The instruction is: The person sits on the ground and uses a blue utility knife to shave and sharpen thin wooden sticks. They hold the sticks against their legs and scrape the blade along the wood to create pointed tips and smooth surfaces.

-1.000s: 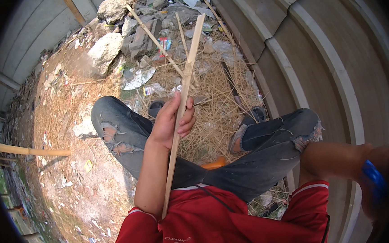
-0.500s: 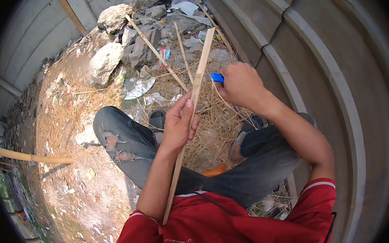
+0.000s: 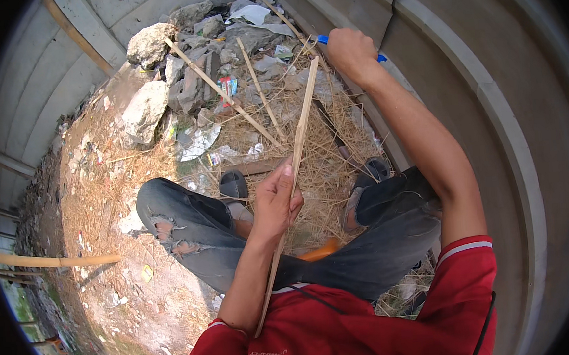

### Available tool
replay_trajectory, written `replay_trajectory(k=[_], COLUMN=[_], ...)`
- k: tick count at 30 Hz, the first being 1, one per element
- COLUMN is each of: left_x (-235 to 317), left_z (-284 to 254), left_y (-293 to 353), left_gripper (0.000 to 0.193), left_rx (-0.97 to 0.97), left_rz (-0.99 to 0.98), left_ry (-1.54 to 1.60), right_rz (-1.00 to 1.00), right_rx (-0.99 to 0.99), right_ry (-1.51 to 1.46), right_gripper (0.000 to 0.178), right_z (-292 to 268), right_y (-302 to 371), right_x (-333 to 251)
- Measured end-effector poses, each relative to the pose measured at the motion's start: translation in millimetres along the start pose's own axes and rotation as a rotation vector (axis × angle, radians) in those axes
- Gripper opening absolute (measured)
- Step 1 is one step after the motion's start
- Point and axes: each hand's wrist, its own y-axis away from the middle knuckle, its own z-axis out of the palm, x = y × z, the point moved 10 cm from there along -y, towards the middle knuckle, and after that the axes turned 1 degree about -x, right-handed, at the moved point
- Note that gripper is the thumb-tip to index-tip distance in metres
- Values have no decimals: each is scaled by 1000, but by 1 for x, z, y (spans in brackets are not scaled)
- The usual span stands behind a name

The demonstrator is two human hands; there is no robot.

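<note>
Left hand grips the strip mid-length, bracing it against the lap, while right hand clenches a blue-handled tool at its tip.

Three loose bamboo sticks, two big rocks, two sandals.
</note>
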Motion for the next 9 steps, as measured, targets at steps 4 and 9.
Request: replay_trajectory(k=[4,9], left_x=[11,29], left_z=[-14,-43], left_y=[0,-18], left_gripper=[50,51], left_rx=[45,99], left_rz=[38,79], left_ry=[-34,-24], right_rz=[70,-83], right_rx=[-14,-113], right_ry=[-30,-128], right_gripper=[21,25], right_z=[2,-21], right_y=[3,37], right_x=[41,-36])
